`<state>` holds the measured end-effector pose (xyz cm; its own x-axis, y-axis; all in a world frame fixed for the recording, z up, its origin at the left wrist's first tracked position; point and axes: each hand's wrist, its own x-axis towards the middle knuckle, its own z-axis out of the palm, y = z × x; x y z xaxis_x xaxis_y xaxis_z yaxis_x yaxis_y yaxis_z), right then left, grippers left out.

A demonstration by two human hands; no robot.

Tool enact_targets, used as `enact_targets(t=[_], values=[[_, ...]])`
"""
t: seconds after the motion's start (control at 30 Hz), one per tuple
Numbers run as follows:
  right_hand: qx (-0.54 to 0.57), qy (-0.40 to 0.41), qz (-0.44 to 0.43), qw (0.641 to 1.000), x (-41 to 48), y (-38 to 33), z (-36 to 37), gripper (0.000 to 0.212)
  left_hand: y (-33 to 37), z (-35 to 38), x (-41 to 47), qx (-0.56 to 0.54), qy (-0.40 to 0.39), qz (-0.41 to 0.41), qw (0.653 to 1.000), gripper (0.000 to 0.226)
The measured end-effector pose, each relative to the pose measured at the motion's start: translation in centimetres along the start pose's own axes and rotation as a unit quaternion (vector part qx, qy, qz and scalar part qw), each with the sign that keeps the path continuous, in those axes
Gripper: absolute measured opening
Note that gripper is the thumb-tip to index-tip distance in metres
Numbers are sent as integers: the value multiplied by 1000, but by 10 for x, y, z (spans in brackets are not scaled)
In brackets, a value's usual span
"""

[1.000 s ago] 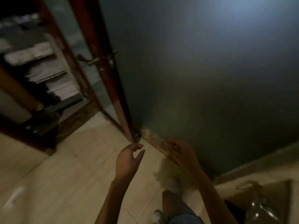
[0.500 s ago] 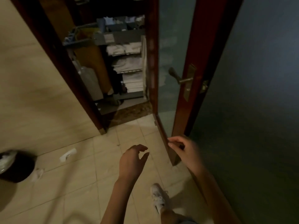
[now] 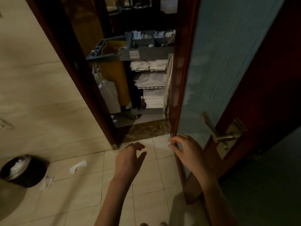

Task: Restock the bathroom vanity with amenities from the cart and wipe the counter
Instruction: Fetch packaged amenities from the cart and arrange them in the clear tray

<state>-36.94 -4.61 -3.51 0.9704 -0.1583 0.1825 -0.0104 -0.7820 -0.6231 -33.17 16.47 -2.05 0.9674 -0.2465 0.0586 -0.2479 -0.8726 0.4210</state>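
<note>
Pale glossy square floor tiles (image 3: 65,201) with thin dark grout lines filled the frame from 6 to 9 o'clock. At 2 o'clock stood an open door (image 3: 211,62), its panel frosted and blue-grey, set in a dark red wooden frame.

Through the doorway at 12 o'clock stood the housekeeping cart (image 3: 146,53), well apart from both hands. It was boxy grey plastic with small compartments on top, and wire shelves below carried flat stacks of folded white towels (image 3: 151,79). A yellow fabric bag (image 3: 114,75) hung at its left end.

A round dark waste bin (image 3: 22,172) with crumpled white paper inside sat at 8 o'clock.

The left hand (image 3: 128,160), at 6 o'clock, hovered with loosely curved fingers and held nothing. The right hand (image 3: 187,150), at 5 o'clock, was likewise loose and empty, its fingertips at the door's edge; whether they touched it could not be told.

A dull brass-coloured lever handle (image 3: 216,132) jutted out at 4 o'clock. A white paper scrap (image 3: 77,167) lay at 7 o'clock.
</note>
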Motion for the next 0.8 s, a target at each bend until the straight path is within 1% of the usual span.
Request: enact_targets(t=[0.13,0.3,0.47,0.53,0.63,0.73,0.8], values=[[-15,0,5,1000,43,2,6,17,-7,3,40,-9,5,-27,1000,26],[-33,-10,11,999,99,-2,21,18,-22,7,96,-17,9,-29,999,26],[-35,-22,28,999,179,-11,43,18,-57,6,181,-1,-8,-43,999,28],[-29,-18,30,999,218,-17,53,19,-69,-5,222,4,-13,-23,1000,26],[-31,-15,30,999,281,-33,69,17,-90,-27,283,-27,-6,7,1000,22],[-36,-4,15,999,337,-55,85,17,-122,-40,340,-28,7,37,999,38],[-34,0,10,999,364,-67,98,18,-139,-46,370,-29,7,29,999,32]])
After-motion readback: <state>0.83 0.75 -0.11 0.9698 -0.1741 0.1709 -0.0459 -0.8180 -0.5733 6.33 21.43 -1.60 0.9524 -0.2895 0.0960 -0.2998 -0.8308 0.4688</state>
